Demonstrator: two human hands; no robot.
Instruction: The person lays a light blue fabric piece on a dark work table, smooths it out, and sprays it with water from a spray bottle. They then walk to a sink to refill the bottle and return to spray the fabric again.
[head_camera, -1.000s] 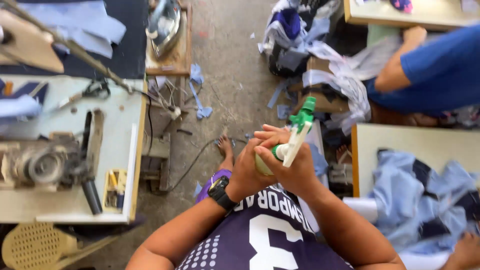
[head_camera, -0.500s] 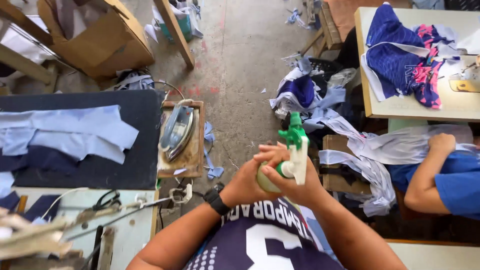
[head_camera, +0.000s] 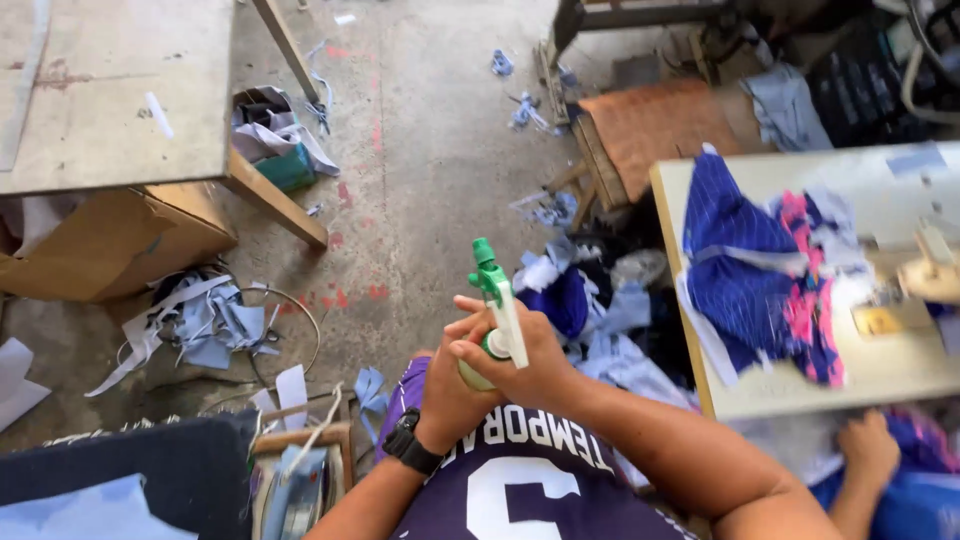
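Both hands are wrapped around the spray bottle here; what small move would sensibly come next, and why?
Probably a twist of the spray head with the right hand while the left hand steadies the bottle. Both hands clasp it at the neck, the green nozzle points up and away over the floor, and neither finger visibly sits on the trigger, so spraying seems less likely.

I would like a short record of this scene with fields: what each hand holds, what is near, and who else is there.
left hand: left hand, black watch on the wrist, wrapped around the body of the spray bottle
right hand: right hand, gripping the same spray bottle near its neck
spray bottle: green nozzle on top, held upright over the lap
near: fabric scraps on the concrete floor
right side: table with blue and pink cloth
other person: a hand below that table
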